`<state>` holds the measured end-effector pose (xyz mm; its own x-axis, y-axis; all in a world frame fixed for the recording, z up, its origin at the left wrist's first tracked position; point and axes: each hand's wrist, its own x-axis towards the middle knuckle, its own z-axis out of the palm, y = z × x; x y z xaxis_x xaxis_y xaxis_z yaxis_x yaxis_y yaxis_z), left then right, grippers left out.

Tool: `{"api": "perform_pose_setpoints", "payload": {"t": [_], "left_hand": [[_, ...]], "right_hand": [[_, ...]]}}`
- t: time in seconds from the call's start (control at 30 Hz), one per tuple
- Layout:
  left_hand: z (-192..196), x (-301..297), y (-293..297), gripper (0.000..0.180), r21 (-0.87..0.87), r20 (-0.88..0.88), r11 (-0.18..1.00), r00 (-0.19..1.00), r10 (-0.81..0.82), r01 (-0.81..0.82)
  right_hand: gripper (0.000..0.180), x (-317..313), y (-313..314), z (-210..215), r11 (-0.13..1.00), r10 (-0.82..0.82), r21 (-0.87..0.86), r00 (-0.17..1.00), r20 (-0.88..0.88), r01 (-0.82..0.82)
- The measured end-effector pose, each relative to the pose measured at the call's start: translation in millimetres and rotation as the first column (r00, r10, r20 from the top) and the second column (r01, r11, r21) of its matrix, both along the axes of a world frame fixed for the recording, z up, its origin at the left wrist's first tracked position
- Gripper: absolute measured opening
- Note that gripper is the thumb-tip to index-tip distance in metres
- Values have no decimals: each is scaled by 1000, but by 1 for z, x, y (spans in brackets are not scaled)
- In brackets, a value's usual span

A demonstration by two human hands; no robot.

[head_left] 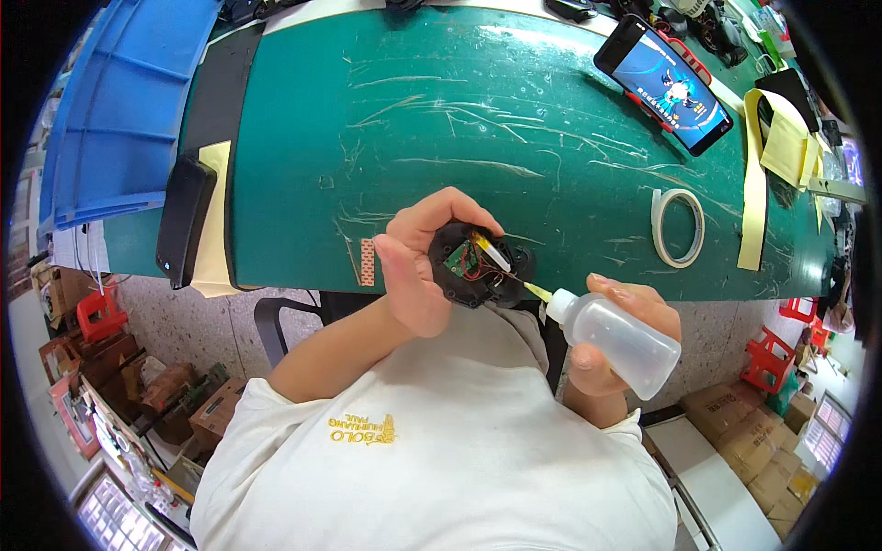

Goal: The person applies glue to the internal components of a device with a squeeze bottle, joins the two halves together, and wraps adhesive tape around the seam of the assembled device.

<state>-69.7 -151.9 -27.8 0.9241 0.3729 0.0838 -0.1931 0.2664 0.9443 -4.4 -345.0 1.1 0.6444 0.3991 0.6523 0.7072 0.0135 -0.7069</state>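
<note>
My left hand [415,266] is closed around a black round plastic housing [452,292], held above the near edge of the green work mat. Inside the housing show a green circuit board [464,261], thin red wires and a small white part with yellow tape. In my right hand [634,308] is a translucent squeeze bottle [625,344] with a white cap and a thin yellowish nozzle [537,291]. The bottle is tilted, its nozzle pointing left at the right side of the housing. Whether the tip touches the housing, I cannot tell.
On the green mat [441,119] lie a roll of tape [678,228], a small copper-coloured perforated strip [367,263] and a propped-up phone [663,87] with a lit screen. A blue bin [124,110] and a black case [186,223] stand at left; yellow paper [753,193] lies at right.
</note>
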Motion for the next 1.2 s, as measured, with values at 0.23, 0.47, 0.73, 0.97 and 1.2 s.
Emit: {"api": "perform_pose_setpoints", "payload": {"t": [0.23,0.47,0.73,0.97,1.2], "left_hand": [[-1,0,1,104,0,15,1000,1000,-7,7],[-2,0,0,104,-14,21,1000,1000,-4,5],[-1,-1,0,106,-2,4,1000,1000,-1,1],[1,-1,3,106,45,3,999,1000,-31,31],[-1,0,1,106,18,-9,1000,1000,-9,9]], "right_hand": [[70,4,2,-4,1000,0,-27,999,51,1],[72,4,0,-3,997,-59,51,998,25,57],[71,11,13,-1,999,-4,34,999,51,2],[69,12,20,-5,1000,-30,5,998,62,29],[68,19,23,-3,998,25,53,996,86,-30]]}}
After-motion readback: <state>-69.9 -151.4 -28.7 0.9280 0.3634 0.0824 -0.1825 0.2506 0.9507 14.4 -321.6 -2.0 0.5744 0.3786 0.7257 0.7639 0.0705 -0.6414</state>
